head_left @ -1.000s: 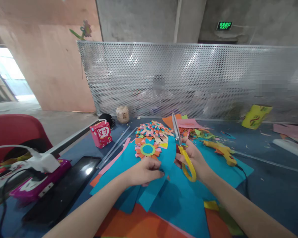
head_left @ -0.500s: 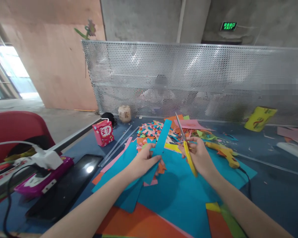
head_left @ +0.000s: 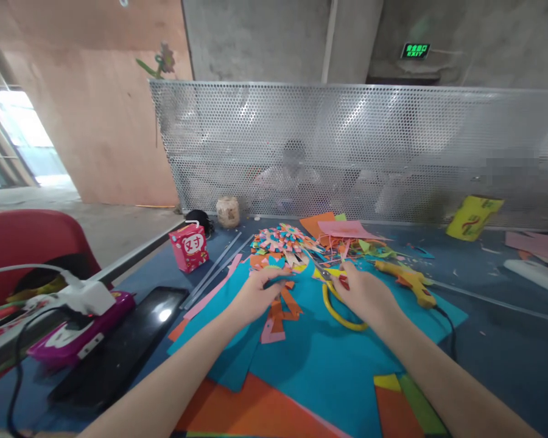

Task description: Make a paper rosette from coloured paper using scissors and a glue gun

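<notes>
My left hand rests low on a blue paper sheet, its fingers pinched on a blue paper piece next to orange and pink scraps. Just beyond the fingertips lies a pile of folded multicoloured paper flowers. My right hand is closed over yellow-handled scissors, which lie nearly flat on the blue sheet with the blades pointing up and left toward the left hand.
A yellow glue gun with its cord lies right of my right hand. At left are a red carton, a black tablet, a purple power strip and a red chair. A person sits behind the perforated metal screen.
Both hands have dropped from mid-air to the table. The blue strip, held upright half a second ago, now lies down, and the scissors have tipped from upright to nearly flat.
</notes>
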Demonstrator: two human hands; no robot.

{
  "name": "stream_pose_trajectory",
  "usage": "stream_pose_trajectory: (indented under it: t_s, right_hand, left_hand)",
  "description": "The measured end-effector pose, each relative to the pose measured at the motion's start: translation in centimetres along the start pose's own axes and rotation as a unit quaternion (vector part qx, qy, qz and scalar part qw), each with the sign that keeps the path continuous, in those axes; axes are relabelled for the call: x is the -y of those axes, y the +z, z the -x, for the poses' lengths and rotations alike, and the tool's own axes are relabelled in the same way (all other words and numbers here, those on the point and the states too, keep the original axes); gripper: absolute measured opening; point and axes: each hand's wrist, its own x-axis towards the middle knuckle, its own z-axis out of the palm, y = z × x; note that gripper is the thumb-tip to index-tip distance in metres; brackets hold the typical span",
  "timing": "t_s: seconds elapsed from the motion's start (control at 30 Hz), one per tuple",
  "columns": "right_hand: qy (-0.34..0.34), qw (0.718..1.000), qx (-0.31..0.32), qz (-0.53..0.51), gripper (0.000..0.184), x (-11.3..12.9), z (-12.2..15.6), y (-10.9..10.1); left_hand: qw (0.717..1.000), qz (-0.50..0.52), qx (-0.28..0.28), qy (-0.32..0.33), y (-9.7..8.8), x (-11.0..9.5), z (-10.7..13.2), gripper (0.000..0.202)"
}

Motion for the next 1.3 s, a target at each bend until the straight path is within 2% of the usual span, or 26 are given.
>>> stream_pose_trajectory:
  t_s: [0.07, 0.1, 0.17, 0.23, 0.3, 0.4, 0.5, 0.57, 0.67, 0.77, 0.87, 0.97, 1.07, 1.13, 1.23, 1.3]
  right_hand:
    - [-0.075, 0.99, -0.114, -0.035, 0.031, 0.2, 0.3, -0.5]
    - [-0.137, 0.973, -0.176, -0.065, 0.034, 0.4, 0.5, -0.9]
    - [-0.282, 0.915, -0.266, -0.107, 0.041, 0.9, 1.0, -1.5]
    - [-0.385, 0.873, -0.284, -0.095, 0.046, 1.6, 1.6, -1.9]
    - [-0.431, 0.861, -0.265, -0.054, 0.043, 2.1, 2.0, -2.0]
    - [-0.433, 0.867, -0.239, -0.064, 0.029, 2.1, 2.1, -1.8]
    - [-0.375, 0.884, -0.244, -0.138, 0.023, 1.3, 1.7, -1.4]
    - [-0.32, 0.897, -0.258, -0.16, 0.024, 0.6, 1.4, -1.2]
    - [-0.248, 0.924, -0.256, -0.141, 0.022, 0.3, 1.1, -0.9]
    - [-0.2, 0.953, -0.196, -0.115, 0.022, 0.5, 0.8, -0.9]
    - [-0.189, 0.966, -0.137, -0.11, 0.025, 0.7, 0.6, -1.0]
    - [-0.216, 0.965, -0.103, -0.109, 0.023, 0.7, 0.5, -1.0]
    - [-0.257, 0.955, -0.105, -0.104, 0.021, 0.9, 0.6, -0.9]
    - [-0.277, 0.946, -0.12, -0.116, 0.021, 1.0, 0.8, -0.7]
    - [-0.296, 0.93, -0.148, -0.162, 0.022, 0.8, 1.1, -0.5]
    - [-0.316, 0.906, -0.174, -0.222, 0.026, 0.4, 1.3, -0.5]
  left_hand:
    - [0.998, -0.024, 0.048, 0.026, 0.1, -0.2, 0.2, 0.016]
    - [0.997, -0.025, 0.068, 0.023, 0.1, -0.2, 0.2, 0.017]
    - [0.995, -0.013, 0.097, 0.0, 0.3, -0.1, 0.4, 0.02]
    - [0.994, 0.011, 0.111, -0.018, 0.5, 0.0, 0.4, 0.025]
    - [0.993, 0.028, 0.11, -0.025, 0.5, 0.0, 0.5, 0.026]
    - [0.996, 0.046, 0.072, -0.027, 0.4, -0.2, 0.4, 0.02]
    - [0.993, 0.107, -0.023, -0.047, -0.2, -0.2, 0.1, 0.014]
    - [0.975, 0.188, -0.08, -0.088, -0.5, -0.1, -0.2, 0.019]
    - [0.943, 0.288, -0.117, -0.118, -0.8, 0.0, -0.5, 0.027]
    - [0.919, 0.353, -0.125, -0.126, -0.8, -0.2, -0.7, 0.03]
    - [0.894, 0.401, -0.162, -0.115, -0.9, -0.4, -0.8, 0.029]
    - [0.877, 0.416, -0.231, -0.07, -1.2, -0.2, -0.9, 0.029]
    - [0.869, 0.406, -0.281, -0.034, -1.4, 0.1, -1.0, 0.029]
    - [0.872, 0.393, -0.291, -0.02, -1.4, 0.3, -1.0, 0.03]
    - [0.892, 0.355, -0.281, -0.007, -1.4, 0.5, -1.0, 0.031]
    - [0.905, 0.33, -0.267, -0.01, -1.4, 0.5, -1.0, 0.031]
